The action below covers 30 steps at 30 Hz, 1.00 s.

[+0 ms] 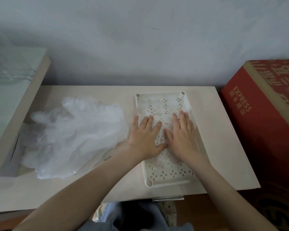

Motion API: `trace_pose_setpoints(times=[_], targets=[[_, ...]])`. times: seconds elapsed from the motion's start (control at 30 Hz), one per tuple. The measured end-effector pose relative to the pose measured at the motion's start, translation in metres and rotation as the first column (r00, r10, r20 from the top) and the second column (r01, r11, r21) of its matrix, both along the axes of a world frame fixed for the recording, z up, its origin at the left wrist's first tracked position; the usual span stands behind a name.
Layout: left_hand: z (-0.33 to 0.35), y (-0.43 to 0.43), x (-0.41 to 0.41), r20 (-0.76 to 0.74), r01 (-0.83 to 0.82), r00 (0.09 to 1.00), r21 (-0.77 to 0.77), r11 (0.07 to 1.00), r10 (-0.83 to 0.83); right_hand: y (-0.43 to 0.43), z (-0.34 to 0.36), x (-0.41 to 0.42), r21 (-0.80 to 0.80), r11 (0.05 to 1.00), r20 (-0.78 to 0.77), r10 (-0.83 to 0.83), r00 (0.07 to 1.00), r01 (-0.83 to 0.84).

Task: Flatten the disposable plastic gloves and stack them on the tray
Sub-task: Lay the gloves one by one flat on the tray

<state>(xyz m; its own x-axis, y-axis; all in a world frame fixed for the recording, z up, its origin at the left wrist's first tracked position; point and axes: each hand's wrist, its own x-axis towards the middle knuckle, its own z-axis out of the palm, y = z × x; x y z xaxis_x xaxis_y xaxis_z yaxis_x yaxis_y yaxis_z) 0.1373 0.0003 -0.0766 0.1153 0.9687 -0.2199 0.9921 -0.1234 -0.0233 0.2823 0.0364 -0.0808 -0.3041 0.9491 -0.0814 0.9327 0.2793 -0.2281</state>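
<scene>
A white perforated tray (169,182) lies on the table, right of centre. A clear plastic glove (158,105) is spread flat across it, reaching toward the tray's far end. My left hand (144,136) and my right hand (183,135) lie side by side on that glove, palms down, fingers straight and spread, pressing it against the tray. A loose, crumpled heap of clear plastic gloves (73,135) sits on the table to the left of the tray, close to my left wrist.
The beige table (223,147) stands against a grey wall. A red cardboard box marked EXPRESS (264,117) sits at the right edge. A raised board (15,90) with plastic film on it leans at the left. My knees show below the front edge.
</scene>
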Motion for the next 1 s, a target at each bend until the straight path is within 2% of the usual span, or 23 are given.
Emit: trace_pose_setpoints(times=[0.1, 0.43, 0.53, 0.6, 0.67, 0.7, 0.8, 0.9, 0.93, 1.0], targets=[[-0.001, 0.0, -0.002, -0.021, 0.003, 1.0, -0.009, 1.0, -0.003, -0.001, -0.014, 0.002, -0.116, 0.992, 0.006, -0.054, 0.999, 0.055], [-0.006, 0.002, -0.006, -0.043, 0.022, 0.999, -0.024, 0.999, -0.023, 0.001, -0.022, 0.008, -0.028, 0.995, 0.012, -0.097, 0.995, 0.098], [-0.007, 0.001, -0.009, 0.067, 0.0, 0.998, 0.041, 0.999, -0.003, 0.001, -0.019, 0.007, 0.102, 0.99, 0.0, -0.1, 0.995, 0.099], [-0.005, 0.0, -0.012, 0.248, -0.086, 0.968, 0.166, 0.982, 0.043, 0.005, -0.013, 0.008, 0.197, 0.977, -0.042, -0.077, 0.996, 0.084], [0.001, 0.002, -0.016, 0.484, -0.29, 0.866, 0.284, 0.914, 0.125, 0.012, -0.006, 0.01, 0.246, 0.967, -0.071, -0.042, 0.997, 0.059], [0.005, 0.004, -0.018, 0.589, -0.409, 0.789, 0.288, 0.866, 0.176, 0.015, -0.001, 0.011, 0.253, 0.965, -0.083, -0.042, 0.996, 0.062], [0.019, 0.013, -0.026, 0.778, -0.645, 0.535, 0.124, 0.754, 0.33, 0.025, 0.012, 0.017, 0.247, 0.948, -0.137, -0.17, 0.976, 0.2], [0.027, 0.025, -0.039, 0.836, -0.677, 0.277, -0.18, 0.713, 0.474, 0.037, 0.014, 0.026, 0.144, 0.934, -0.124, -0.31, 0.943, 0.326], [0.027, 0.028, -0.042, 0.821, -0.658, 0.23, -0.264, 0.705, 0.523, 0.04, 0.012, 0.03, 0.11, 0.935, -0.126, -0.324, 0.938, 0.338], [0.025, 0.033, -0.047, 0.784, -0.63, 0.241, -0.321, 0.707, 0.572, 0.043, 0.008, 0.036, 0.066, 0.935, -0.191, -0.332, 0.924, 0.35]])
